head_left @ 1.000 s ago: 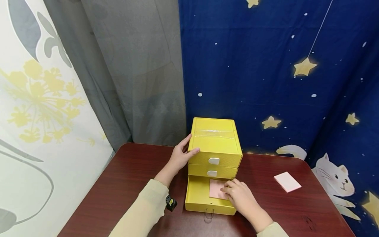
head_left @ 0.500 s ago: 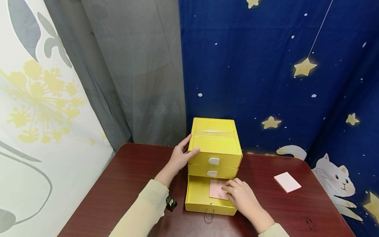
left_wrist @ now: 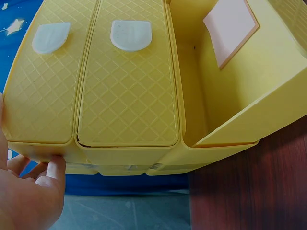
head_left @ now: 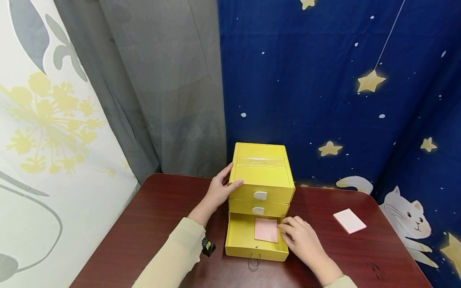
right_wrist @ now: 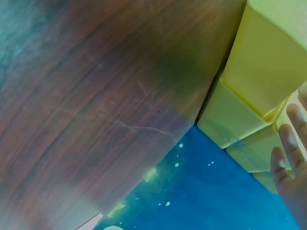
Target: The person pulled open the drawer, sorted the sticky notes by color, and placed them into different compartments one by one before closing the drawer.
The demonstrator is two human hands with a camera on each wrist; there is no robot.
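A yellow drawer box [head_left: 261, 166] stands on the table, its bottom drawer [head_left: 239, 240] pulled out. Flat inside that drawer lies a pink notepad [head_left: 266, 230], also visible in the left wrist view. My left hand [head_left: 218, 191] rests against the box's upper left side, fingers extended along it and thumb over the front corner. The right hand [head_left: 299, 237] is over the drawer's right wall, with loosely bent fingers. Its fingertips are right beside the pad's right edge and hold nothing. In the right wrist view, those fingers [right_wrist: 290, 139] show spread beside the box.
A second, paler pink notepad [head_left: 349, 221] lies on the dark red table [head_left: 158, 236] at the right. The two upper drawers, with white tabs [head_left: 260, 195], are closed. A thin dark loop [head_left: 254, 261] hangs at the bottom drawer's front. Curtains stand behind the table.
My right hand has moved right, off the pink notepad in the drawer, uncovering its right edge. The notepad stays where it was. The left hand and the box have not moved.
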